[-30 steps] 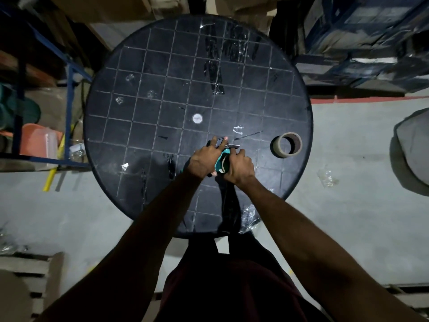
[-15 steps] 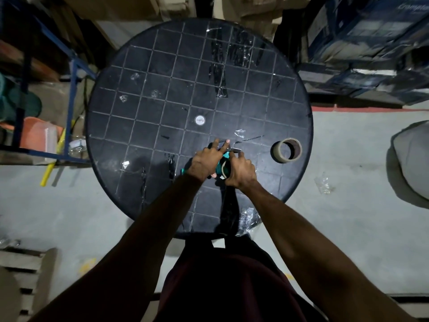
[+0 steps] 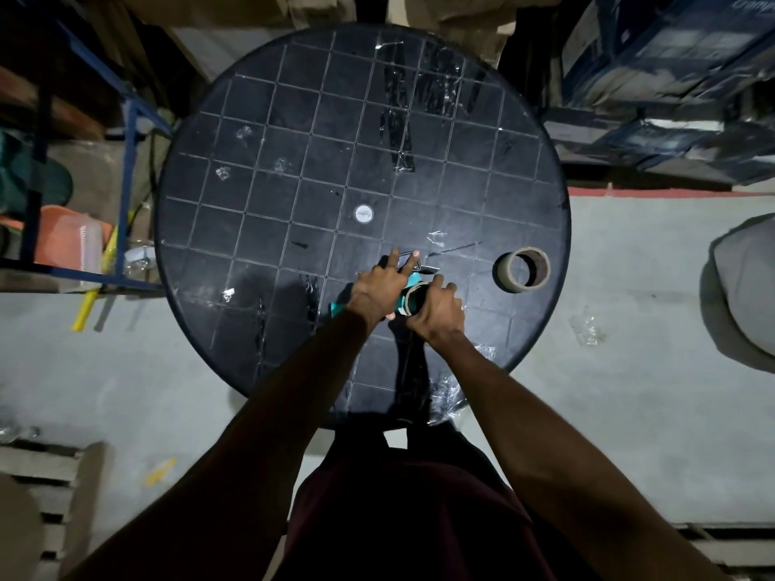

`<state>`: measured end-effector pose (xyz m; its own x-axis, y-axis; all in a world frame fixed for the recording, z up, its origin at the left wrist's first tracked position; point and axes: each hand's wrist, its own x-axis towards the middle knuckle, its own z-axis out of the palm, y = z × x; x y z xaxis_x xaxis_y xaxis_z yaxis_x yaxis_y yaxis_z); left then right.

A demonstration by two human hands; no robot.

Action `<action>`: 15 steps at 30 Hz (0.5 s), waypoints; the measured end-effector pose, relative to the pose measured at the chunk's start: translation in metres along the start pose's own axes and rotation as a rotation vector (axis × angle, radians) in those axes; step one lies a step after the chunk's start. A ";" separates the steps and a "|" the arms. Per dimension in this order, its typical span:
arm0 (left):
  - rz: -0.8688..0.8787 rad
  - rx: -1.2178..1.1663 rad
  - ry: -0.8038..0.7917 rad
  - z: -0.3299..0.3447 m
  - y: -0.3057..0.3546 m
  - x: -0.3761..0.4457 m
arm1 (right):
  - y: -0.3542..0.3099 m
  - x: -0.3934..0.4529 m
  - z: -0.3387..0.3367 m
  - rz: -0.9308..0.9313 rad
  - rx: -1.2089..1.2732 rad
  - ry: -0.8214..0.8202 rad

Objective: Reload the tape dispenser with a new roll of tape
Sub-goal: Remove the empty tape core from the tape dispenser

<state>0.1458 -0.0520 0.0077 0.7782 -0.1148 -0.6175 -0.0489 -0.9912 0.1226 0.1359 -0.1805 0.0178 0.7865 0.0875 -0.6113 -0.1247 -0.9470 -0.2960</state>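
At the near edge of the round desk (image 3: 235, 169), your left hand (image 3: 377, 287) pins the teal dispenser (image 3: 413, 280) flat, two fingers spread over its front end. Your right hand (image 3: 438, 314) closes its grip around a roll (image 3: 413, 301) seated at the dispenser's hub. The reload looks midway: whether the roll is fully home cannot be told, the tape end is not visibly threaded, and a second roll (image 3: 522, 269) stands well apart to the right.
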 end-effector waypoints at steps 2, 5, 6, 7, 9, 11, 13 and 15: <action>-0.004 -0.009 -0.008 0.001 0.000 0.001 | 0.001 0.002 -0.001 -0.035 -0.024 -0.002; -0.009 -0.021 -0.010 0.002 0.000 0.001 | 0.003 0.006 -0.004 -0.082 -0.074 -0.016; -0.010 -0.022 -0.013 0.002 0.000 0.001 | 0.003 0.007 -0.005 -0.092 -0.085 -0.019; -0.011 -0.023 -0.016 0.002 0.000 0.000 | 0.003 0.008 -0.006 -0.102 -0.096 -0.018; -0.007 -0.030 -0.018 0.001 0.001 0.000 | 0.003 0.008 -0.007 -0.122 -0.120 -0.006; -0.004 -0.032 -0.011 0.002 0.000 0.000 | 0.005 0.009 -0.007 -0.138 -0.133 0.003; 0.001 -0.027 -0.006 0.002 -0.001 0.000 | 0.006 0.008 -0.007 -0.144 -0.131 0.008; 0.003 -0.023 -0.002 0.003 -0.001 0.000 | 0.007 0.008 -0.007 -0.149 -0.128 0.015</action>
<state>0.1441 -0.0514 0.0054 0.7768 -0.1183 -0.6186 -0.0369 -0.9891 0.1428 0.1455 -0.1882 0.0166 0.7998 0.2258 -0.5562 0.0708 -0.9556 -0.2861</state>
